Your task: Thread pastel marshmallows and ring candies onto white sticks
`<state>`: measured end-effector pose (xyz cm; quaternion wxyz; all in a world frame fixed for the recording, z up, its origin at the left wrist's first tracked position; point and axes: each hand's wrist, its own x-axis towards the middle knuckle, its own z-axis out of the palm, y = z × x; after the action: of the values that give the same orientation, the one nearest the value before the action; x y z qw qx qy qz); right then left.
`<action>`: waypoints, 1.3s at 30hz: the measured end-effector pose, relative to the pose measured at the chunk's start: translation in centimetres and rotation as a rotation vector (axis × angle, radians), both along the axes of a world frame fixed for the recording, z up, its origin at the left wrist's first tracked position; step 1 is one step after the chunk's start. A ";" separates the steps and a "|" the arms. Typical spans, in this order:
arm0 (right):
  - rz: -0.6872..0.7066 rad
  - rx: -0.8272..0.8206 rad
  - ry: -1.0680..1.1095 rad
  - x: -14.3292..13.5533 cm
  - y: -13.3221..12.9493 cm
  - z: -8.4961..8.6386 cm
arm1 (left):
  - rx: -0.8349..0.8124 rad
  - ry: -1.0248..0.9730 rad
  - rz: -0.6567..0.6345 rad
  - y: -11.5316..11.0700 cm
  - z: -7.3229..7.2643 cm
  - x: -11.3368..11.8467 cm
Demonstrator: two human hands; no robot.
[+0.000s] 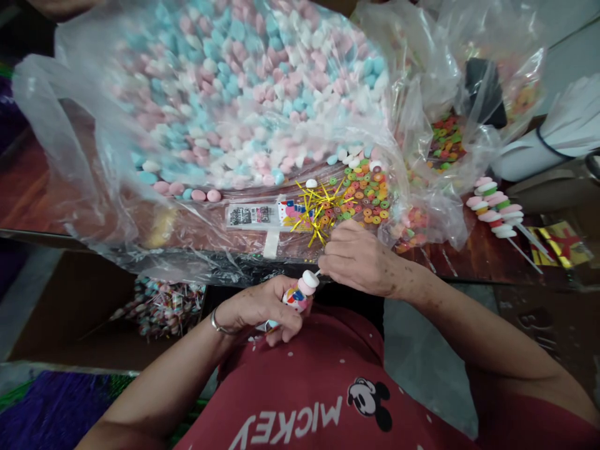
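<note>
The candy skewer (301, 292) is held in front of the red shirt (323, 375), on the wearer's side of the big clear bag (248, 94) and just off the bench (37, 200) edge. At its upper end sit rounded, smooth candies, one white and one pale pink, pressed together. Below them a printed sleeve in red, blue, yellow and white wraps it, and a bit of pale blue shows lower down, partly hidden by the fingers. It lies tilted, with the white stick (319, 272) coming out past the white candy.

The left hand (272, 309) has its grip closed around the sleeved part, thumb along the near side. The right hand (356, 259) has its grip pinched on the stick, fingertips bunched.

The big clear bag is full of pink, white and pale blue candies, a few lying loose along its near edge. Just off that edge are a flat printed sleeve (253, 214), gold twist ties (321, 209) and small coloured rings (370, 197). Well to the right of the bag lies a group of candy sticks (497, 209), pink, white and green. On its near left, below bench level, a cardboard box (60, 312) holds many wrapped candies (164, 306).
</note>
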<state>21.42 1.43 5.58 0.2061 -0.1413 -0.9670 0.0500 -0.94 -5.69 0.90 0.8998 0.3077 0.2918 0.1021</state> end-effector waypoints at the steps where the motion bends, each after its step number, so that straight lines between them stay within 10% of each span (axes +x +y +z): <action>1: -0.004 0.020 0.027 0.0 -0.1 -0.1 | -0.015 -0.029 0.030 -0.1 -0.1 0.1; 12: 0.043 -0.099 0.032 -0.5 -1.5 -1.6 | 0.018 0.090 0.086 -0.3 0.2 1.7; 25: -0.082 -0.254 -0.203 -1.2 -0.7 -1.0 | 0.925 0.586 0.337 -0.2 -0.5 3.3; 39: 0.079 -0.075 -0.090 -0.5 0.1 0.5 | 0.620 0.427 0.210 -0.9 -0.4 1.6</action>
<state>20.93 1.48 6.12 0.1546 -0.1126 -0.9776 0.0879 0.71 -6.57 0.51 0.6678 0.5479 0.4577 0.2108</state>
